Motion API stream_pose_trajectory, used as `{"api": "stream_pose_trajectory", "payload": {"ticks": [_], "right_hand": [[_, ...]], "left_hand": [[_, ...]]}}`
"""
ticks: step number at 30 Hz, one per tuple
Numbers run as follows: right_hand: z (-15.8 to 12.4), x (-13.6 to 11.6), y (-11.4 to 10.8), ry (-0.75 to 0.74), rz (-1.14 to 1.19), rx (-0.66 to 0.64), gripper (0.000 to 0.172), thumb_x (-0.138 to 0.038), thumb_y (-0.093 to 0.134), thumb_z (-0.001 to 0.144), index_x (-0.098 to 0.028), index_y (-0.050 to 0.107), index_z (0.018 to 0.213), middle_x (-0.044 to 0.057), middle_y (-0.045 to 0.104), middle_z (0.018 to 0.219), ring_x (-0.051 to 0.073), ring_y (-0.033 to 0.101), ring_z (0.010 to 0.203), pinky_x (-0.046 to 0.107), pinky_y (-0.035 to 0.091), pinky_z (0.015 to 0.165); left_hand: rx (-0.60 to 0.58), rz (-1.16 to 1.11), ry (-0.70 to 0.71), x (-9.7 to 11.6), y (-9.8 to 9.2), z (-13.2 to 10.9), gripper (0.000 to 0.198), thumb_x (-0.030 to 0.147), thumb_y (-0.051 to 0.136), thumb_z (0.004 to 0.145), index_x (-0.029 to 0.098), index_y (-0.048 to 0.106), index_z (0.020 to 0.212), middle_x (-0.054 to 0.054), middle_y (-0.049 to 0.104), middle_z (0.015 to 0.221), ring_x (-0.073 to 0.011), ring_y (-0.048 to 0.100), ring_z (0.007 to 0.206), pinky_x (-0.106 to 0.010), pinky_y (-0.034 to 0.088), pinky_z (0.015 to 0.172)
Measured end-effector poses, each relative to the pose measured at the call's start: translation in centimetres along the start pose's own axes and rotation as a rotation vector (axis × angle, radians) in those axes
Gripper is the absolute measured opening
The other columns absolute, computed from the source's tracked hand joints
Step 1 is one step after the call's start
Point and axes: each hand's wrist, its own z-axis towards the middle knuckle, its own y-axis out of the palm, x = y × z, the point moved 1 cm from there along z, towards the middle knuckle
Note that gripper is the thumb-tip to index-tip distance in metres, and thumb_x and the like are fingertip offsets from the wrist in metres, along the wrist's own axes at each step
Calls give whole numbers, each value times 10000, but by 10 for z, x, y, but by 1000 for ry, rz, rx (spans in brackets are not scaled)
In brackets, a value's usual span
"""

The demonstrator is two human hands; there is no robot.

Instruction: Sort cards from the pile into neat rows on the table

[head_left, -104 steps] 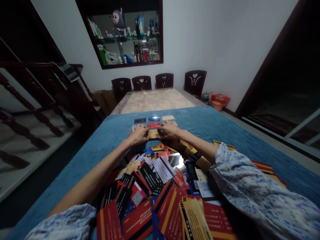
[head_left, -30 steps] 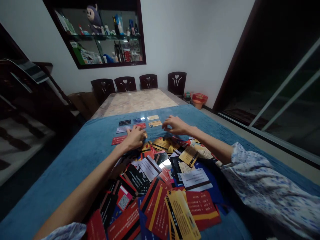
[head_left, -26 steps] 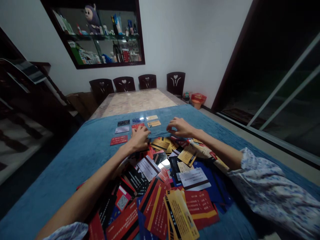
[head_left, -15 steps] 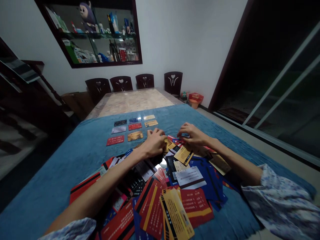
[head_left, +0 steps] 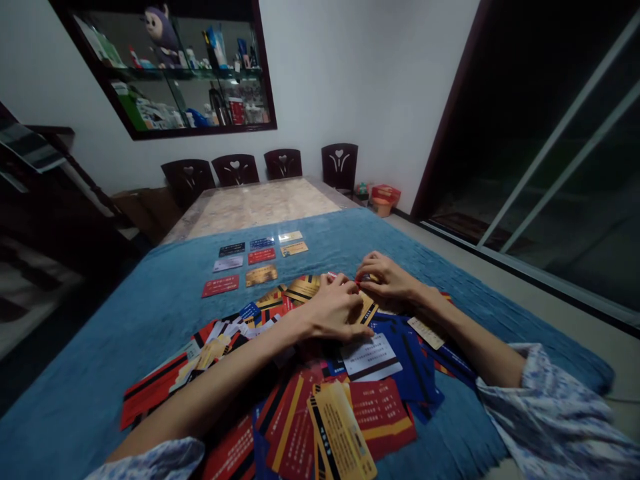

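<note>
A heap of plastic cards in red, blue, gold and white lies in front of me, a gold card (head_left: 343, 430) on top at the near side. My left hand (head_left: 335, 308) reaches over the middle of the heap, palm down, fingers bent onto the cards and thumb spread apart beside a white card (head_left: 374, 357). At the heap's far right, my right hand (head_left: 387, 279) has thumb and fingers drawn together on a card whose edge barely shows. Beyond the heap, several cards lie in short rows, among them a red card (head_left: 221, 285) and a gold card (head_left: 261, 275).
A blue cloth (head_left: 165, 300) covers the near part of the table; its far part shows a bare stone-like top (head_left: 260, 203). Dark chairs (head_left: 340, 167) stand behind it. A shelf recess (head_left: 195, 73) is in the wall, and a glass door (head_left: 540, 167) is at right.
My left hand has moved right across the heap, closer to my right hand, uncovering gold cards behind it. My right hand stays near the same spot. The view has shifted slightly.
</note>
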Motion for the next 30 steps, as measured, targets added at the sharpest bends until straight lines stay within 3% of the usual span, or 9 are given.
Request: {"api": "stream_pose_trajectory", "payload": {"ticks": [12,22,30], "right_hand": [[-4,-4,1,-21,80,-66,187,-307,623,873,-209,765,945,82,722,968,247,527,1015,432,447,924],[-9,-5,-4,-26,56,-146,356,-391,742,774,-220,748,1086,99,685,1084,270,513,1056,477,442,946],[-8,-4,-2,-41,59,-79,286,-438,649,882,-213,764,1014,96,717,999,251,537,1010,448,448,924]], "left_hand": [[-56,48,-134,-4,-3,0,239,389,571,891,224,690,1016,-95,621,1061,-294,457,1090,-479,336,899],[-30,76,-214,-16,4,2,215,326,565,882,160,670,795,-96,615,983,-264,481,1024,-442,335,882],[24,56,-233,-20,8,4,303,288,452,964,173,717,873,-109,691,983,-266,515,1002,-453,328,890]]}}
